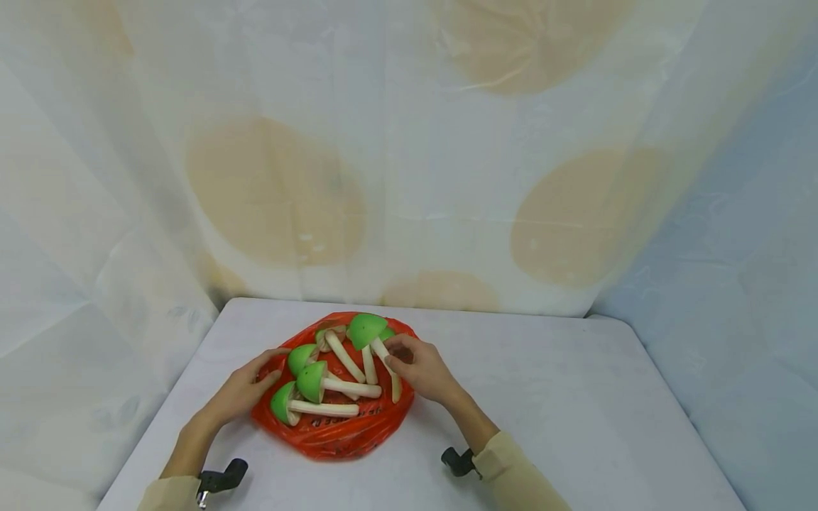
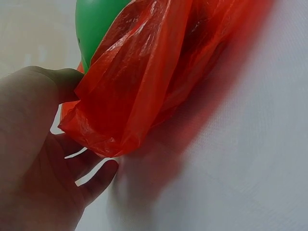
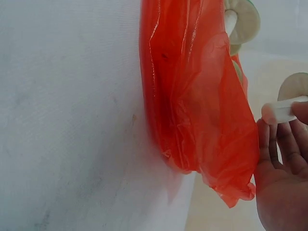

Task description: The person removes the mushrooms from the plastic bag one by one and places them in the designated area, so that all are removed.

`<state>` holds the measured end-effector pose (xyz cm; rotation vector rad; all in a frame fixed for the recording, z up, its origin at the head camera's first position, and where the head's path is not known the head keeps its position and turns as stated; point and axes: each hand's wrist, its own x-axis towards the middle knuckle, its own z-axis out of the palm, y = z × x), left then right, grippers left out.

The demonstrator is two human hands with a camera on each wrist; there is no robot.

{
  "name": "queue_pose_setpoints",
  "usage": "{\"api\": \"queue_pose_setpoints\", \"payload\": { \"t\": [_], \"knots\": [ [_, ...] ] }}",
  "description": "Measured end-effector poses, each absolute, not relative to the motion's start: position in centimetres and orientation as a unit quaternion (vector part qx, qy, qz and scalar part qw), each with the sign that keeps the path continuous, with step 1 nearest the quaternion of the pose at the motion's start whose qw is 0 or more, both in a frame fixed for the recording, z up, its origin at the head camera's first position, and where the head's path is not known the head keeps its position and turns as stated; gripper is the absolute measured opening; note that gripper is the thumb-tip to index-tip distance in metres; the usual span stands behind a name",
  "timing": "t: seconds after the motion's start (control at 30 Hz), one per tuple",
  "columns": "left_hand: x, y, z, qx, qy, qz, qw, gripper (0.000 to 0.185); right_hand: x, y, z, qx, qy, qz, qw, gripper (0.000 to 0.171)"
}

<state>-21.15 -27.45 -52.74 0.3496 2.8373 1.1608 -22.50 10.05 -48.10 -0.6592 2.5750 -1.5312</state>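
Observation:
Several toy mushrooms with green caps and cream stems lie in an open red plastic bag [image 1: 345, 445], stems pointing mostly to the right. My left hand [image 1: 238, 392] holds the bag's left rim, thumb on the inside and fingers behind, as the left wrist view shows on the crumpled bag edge [image 2: 134, 91]. At the bag's far right side, my right hand [image 1: 423, 367] pinches the stem of one mushroom [image 1: 368, 330], whose cap rises above the others. In the right wrist view, that pale stem [image 3: 279, 112] sits between thumb and fingers, beside the bag wall [image 3: 211, 115].
The bag stands on a white-covered table [image 1: 543, 411]. A pale curtain with tan spots [image 1: 275, 191] hangs behind the table, and sheets flank both sides. Dark wrist-camera mounts [image 1: 224, 477] sit on both wrists.

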Motion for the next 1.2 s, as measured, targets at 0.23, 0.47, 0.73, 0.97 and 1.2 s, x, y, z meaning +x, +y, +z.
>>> {"api": "queue_pose_setpoints", "payload": {
  "t": [0.23,0.47,0.73,0.97,1.2],
  "knots": [
    [-21.1,-27.6,-52.9,0.112,0.92,0.376,0.027,0.04,-22.8,10.5,-47.8,-0.215,0.836,-0.504,0.023,0.02],
    [-20.9,-27.5,-52.8,0.1,0.918,0.382,0.04,0.041,-23.1,11.1,-47.6,-0.204,0.834,-0.513,0.01,0.023],
    [-21.0,-27.5,-52.8,0.097,0.919,0.381,0.042,0.041,-23.1,11.7,-47.5,-0.179,0.829,-0.529,0.012,0.024],
    [-21.1,-27.5,-52.8,0.1,0.918,0.382,0.038,0.04,-23.0,12.4,-46.9,-0.164,0.816,-0.554,0.005,0.025],
    [-21.2,-27.6,-53.1,0.1,0.918,0.382,0.034,0.04,-23.1,13.1,-47.1,-0.156,0.792,-0.591,-0.012,0.027]
  ]
}}
